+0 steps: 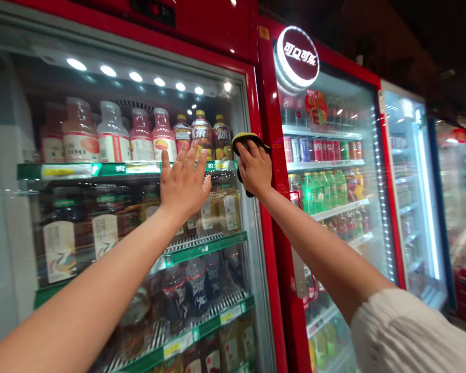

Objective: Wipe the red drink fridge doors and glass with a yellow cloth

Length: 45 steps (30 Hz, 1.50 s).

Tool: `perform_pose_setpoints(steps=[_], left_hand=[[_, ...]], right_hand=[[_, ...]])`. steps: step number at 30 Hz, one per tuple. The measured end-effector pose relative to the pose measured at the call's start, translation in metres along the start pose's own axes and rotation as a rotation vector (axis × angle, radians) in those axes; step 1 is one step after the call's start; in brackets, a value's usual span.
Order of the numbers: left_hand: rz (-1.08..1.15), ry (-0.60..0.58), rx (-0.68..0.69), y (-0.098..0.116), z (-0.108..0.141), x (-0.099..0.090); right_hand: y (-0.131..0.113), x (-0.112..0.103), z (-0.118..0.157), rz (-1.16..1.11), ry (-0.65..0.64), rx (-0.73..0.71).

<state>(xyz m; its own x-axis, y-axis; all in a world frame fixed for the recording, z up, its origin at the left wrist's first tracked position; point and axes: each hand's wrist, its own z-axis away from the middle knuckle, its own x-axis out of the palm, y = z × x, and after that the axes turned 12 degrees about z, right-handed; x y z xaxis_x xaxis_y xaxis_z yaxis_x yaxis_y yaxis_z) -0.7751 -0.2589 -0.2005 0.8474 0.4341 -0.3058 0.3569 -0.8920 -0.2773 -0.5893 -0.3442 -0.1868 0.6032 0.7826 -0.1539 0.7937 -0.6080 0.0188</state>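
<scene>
In the head view, the left hand (184, 181) is open, fingers spread, before the glass door (238, 96) of the near fridge (213, 44); whether it touches the glass I cannot tell. The right hand (256, 168) grips a black, yellow-edged cloth (241, 137) at the door's right edge, right of the left hand. Behind the glass, bottles (163, 133) line the top shelf. To the right, a second fridge (272, 77) bears a round sign (298, 56) and holds cans (324, 149); farther off stands another fridge (415, 207).
</scene>
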Motion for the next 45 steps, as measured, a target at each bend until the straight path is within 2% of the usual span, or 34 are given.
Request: perform_pose_setpoints(steps=[3,5,7,10,12,15,17,19,20,22,24,26,28,30,33,35,38,40,42,43,45], left_hand=[[-0.014,0.003,0.000,-0.001,0.000,0.000],[-0.012,0.008,-0.002,-0.001,0.000,0.001],[-0.010,0.012,-0.005,-0.001,0.001,0.001],[-0.027,0.008,-0.017,-0.002,0.007,0.000],[-0.050,-0.004,-0.021,-0.004,0.011,-0.003],[-0.082,-0.020,-0.025,-0.009,0.017,-0.009],[-0.096,-0.020,-0.029,-0.011,0.018,-0.012],[-0.107,-0.019,-0.029,-0.013,0.018,-0.014],[-0.113,-0.020,-0.027,-0.013,0.018,-0.014],[-0.125,-0.023,-0.023,-0.015,0.018,-0.015],[-0.136,-0.025,-0.023,-0.017,0.020,-0.018],[-0.148,-0.029,-0.025,-0.021,0.023,-0.023],[-0.163,-0.040,-0.027,-0.024,0.026,-0.029],[-0.182,-0.051,-0.035,-0.028,0.028,-0.036],[-0.203,-0.055,-0.051,-0.032,0.031,-0.043],[-0.210,-0.056,-0.058,-0.034,0.033,-0.045],[-0.213,-0.054,-0.065,-0.037,0.036,-0.046],[-0.207,-0.049,-0.066,-0.039,0.039,-0.046],[-0.200,-0.046,-0.066,-0.041,0.042,-0.049],[-0.199,-0.048,-0.067,-0.042,0.044,-0.051],[-0.207,-0.059,-0.066,-0.046,0.047,-0.057]], right_hand=[[-0.009,-0.003,-0.030,0.000,-0.001,0.048],[-0.016,-0.006,-0.032,-0.015,0.006,0.028],[-0.019,-0.007,-0.015,-0.032,0.016,-0.069],[-0.009,-0.006,0.018,-0.065,0.030,-0.239],[0.001,-0.003,0.025,-0.090,0.035,-0.281],[0.003,0.001,0.000,-0.113,0.057,-0.164],[-0.011,-0.002,-0.026,-0.111,0.063,-0.004],[-0.029,-0.007,-0.042,-0.102,0.059,0.074],[-0.037,-0.009,-0.044,-0.101,0.060,0.049],[-0.045,-0.013,-0.036,-0.119,0.074,-0.098],[-0.041,-0.013,-0.018,-0.152,0.091,-0.262],[-0.027,-0.009,-0.004,-0.181,0.098,-0.327],[-0.015,-0.005,-0.005,-0.196,0.105,-0.274],[-0.013,-0.002,-0.020,-0.202,0.119,-0.159],[-0.035,-0.005,-0.051,-0.203,0.132,-0.011],[-0.056,-0.011,-0.060,-0.202,0.137,0.004],[-0.073,-0.017,-0.049,-0.217,0.144,-0.147],[-0.069,-0.016,-0.032,-0.248,0.134,-0.294],[-0.056,-0.011,-0.020,-0.298,0.128,-0.376],[-0.049,-0.007,-0.017,-0.329,0.145,-0.367],[-0.041,0.001,-0.020,-0.402,0.239,-0.243]])
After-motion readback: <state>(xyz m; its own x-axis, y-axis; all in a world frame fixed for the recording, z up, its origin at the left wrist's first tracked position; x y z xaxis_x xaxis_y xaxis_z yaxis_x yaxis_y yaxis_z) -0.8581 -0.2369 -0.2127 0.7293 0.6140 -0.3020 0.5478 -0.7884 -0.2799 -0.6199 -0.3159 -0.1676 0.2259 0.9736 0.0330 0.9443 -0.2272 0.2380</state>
